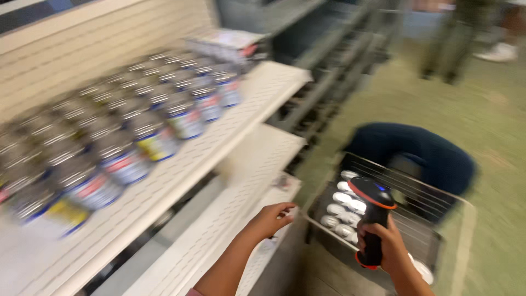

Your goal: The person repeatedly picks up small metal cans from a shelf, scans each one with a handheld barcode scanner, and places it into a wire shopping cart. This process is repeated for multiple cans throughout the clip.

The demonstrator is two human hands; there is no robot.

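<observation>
Frame is motion-blurred. Right hand is clenched around the black grip of a handheld scanner, black with orange trim, head tilted up and away over a wire cart. Left hand holds nothing, fingers loosely curled, hovering at the front edge of the lower shelf, near the cart's left rim.

Wire cart sits on the floor right of the shelving; inside, at its left end, a cluster of round white lids, likely jar or bottle tops seen from above; exact count unclear. One more white round piece shows by the right wrist. A dark blue rounded bulky thing lies just behind the cart, touching or overlapping its far rim; cannot tell what it is.

Upper shelf, cream, perforated, carries rows of clear jars with silver-grey tops, packed tight toward the back. Labels are bands around the jar bodies: mostly blue and white with red, a few with yellow near the left end. Flat shrink-wrapped packs sit at the far end of the row. Green floor; another person's legs and a white shoe at top right, blurred.
</observation>
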